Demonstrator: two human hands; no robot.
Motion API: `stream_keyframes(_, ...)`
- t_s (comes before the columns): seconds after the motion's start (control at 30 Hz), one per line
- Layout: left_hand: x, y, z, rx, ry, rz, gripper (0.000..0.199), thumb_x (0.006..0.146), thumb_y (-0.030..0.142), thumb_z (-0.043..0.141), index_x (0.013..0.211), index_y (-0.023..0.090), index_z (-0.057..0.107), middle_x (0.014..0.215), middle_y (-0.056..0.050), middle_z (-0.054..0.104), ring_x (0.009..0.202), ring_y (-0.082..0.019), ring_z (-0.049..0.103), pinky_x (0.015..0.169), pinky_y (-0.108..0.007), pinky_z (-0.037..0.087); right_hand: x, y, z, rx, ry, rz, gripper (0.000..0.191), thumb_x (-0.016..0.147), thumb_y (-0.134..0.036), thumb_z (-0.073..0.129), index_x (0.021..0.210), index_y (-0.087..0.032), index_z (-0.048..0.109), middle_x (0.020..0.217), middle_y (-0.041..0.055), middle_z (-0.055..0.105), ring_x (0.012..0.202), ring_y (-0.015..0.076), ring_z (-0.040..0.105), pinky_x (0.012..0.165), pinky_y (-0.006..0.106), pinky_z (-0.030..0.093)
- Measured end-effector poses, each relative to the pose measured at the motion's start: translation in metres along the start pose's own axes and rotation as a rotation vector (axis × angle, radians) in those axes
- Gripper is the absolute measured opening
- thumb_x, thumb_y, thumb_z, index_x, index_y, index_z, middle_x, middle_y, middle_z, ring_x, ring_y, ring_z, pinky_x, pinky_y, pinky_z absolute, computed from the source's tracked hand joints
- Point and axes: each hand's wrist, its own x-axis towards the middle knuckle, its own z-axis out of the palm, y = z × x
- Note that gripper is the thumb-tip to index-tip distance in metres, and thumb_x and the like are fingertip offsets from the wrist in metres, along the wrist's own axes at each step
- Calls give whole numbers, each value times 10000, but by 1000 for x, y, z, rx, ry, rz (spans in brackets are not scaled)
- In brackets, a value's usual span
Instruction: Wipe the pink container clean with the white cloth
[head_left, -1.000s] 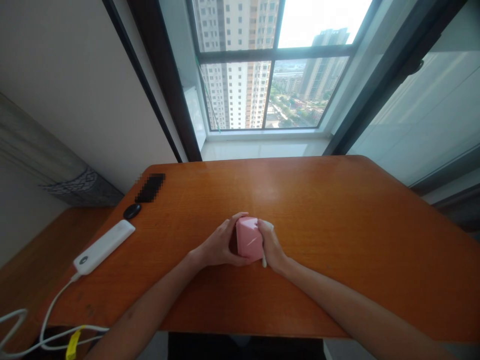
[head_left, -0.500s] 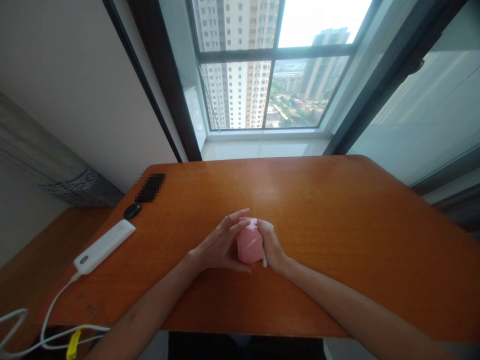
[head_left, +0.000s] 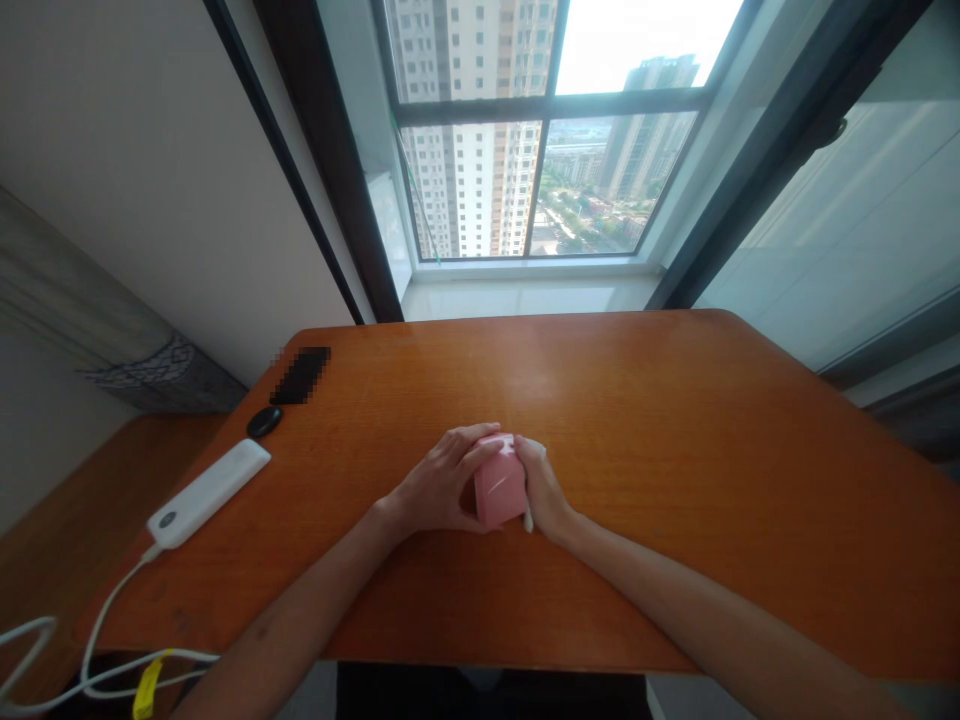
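Observation:
A pink box-like object [head_left: 501, 488] with a glossy front is held between my two hands, above the near middle of the wooden table. My left hand [head_left: 448, 480] grips it from the left, fingers over the top and thumb along the lower edge. On the other side my right hand [head_left: 546, 492] is closed around something white [head_left: 529, 522], perhaps a cloth or tissue, pressed against the pink object's right side. Most of the white thing is hidden by my right hand.
The wooden table [head_left: 637, 420] reaches to a window. On its left side lie a white power strip [head_left: 211, 492] with a white cable [head_left: 105, 610], a round black object [head_left: 265, 422] and a pixelated dark item [head_left: 301, 375]. A yellow tag [head_left: 148, 688] hangs on the cable.
My left hand's fingers and thumb have closed in on the pink object, where they were spread wider before. My right hand has barely moved.

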Motion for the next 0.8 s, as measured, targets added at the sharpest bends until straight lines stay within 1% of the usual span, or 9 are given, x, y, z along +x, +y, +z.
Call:
stream_keyframes(0.17, -1, 0, 3, -115, 35, -62, 1309, 675, 675, 1025, 1706, 294, 313, 1658, -209, 536, 1522, -436, 567, 1285, -612, 489, -1, 4, 0, 15, -4, 10, 618, 955, -787, 569, 725, -214, 593, 684, 7, 549, 634, 173, 462, 562, 299, 420)
stream_keyframes(0.3, -1, 1, 4, -200, 49, -102, 1300, 636, 627, 1058, 1680, 297, 358, 1629, -189, 561, 1507, -438, 576, 1289, -605, 482, -2, 4, -1, 4, 11, 6, 651, 936, -821, 568, 727, -207, 616, 678, 9, 552, 629, 172, 461, 560, 300, 426)
stream_keyframes(0.4, 0, 5, 3, -280, 48, -199, 1278, 582, 576, 1084, 1634, 294, 416, 1590, -171, 591, 1450, -431, 614, 1265, -590, 502, -3, 4, -1, 2, -3, -10, 672, 932, -842, 557, 732, -204, 627, 674, 11, 557, 630, 173, 462, 575, 306, 435)
stream_keyframes(0.5, 2, 8, 3, -377, 18, -352, 1326, 538, 543, 1090, 1647, 304, 403, 1548, -148, 618, 1365, -421, 658, 1217, -586, 531, -3, 4, -2, -4, -9, -16, 688, 917, -860, 557, 708, -207, 621, 657, 12, 554, 624, 174, 464, 584, 311, 440)
stream_keyframes(0.57, 2, 8, 5, -433, -3, -439, 1302, 576, 521, 1063, 1662, 309, 377, 1502, -135, 642, 1295, -398, 685, 1164, -572, 558, -3, 6, -2, -21, 9, -6, 700, 907, -871, 557, 702, -206, 627, 654, 14, 559, 623, 175, 473, 582, 309, 440)
stream_keyframes(0.63, 2, 7, 8, -476, -15, -490, 1230, 640, 522, 1025, 1660, 303, 373, 1470, -131, 654, 1249, -377, 695, 1122, -553, 573, -2, 6, -1, -38, 23, 3, 706, 901, -876, 557, 710, -200, 639, 655, 15, 569, 621, 173, 477, 576, 303, 436)
stream_keyframes(0.7, 1, 6, 11, -505, -17, -509, 1187, 681, 543, 1000, 1656, 291, 372, 1470, -138, 647, 1246, -371, 689, 1119, -550, 569, -2, 6, -1, -52, 21, 5, 707, 902, -874, 553, 708, -199, 635, 648, 12, 567, 610, 168, 470, 564, 298, 424)
stream_keyframes(0.8, -2, 4, 14, -517, -5, -486, 1211, 709, 576, 986, 1683, 278, 332, 1506, -158, 621, 1306, -392, 666, 1162, -578, 544, -1, 4, 0, -63, 10, 0, 694, 911, -865, 546, 695, -209, 607, 624, 2, 535, 588, 163, 448, 543, 296, 406)
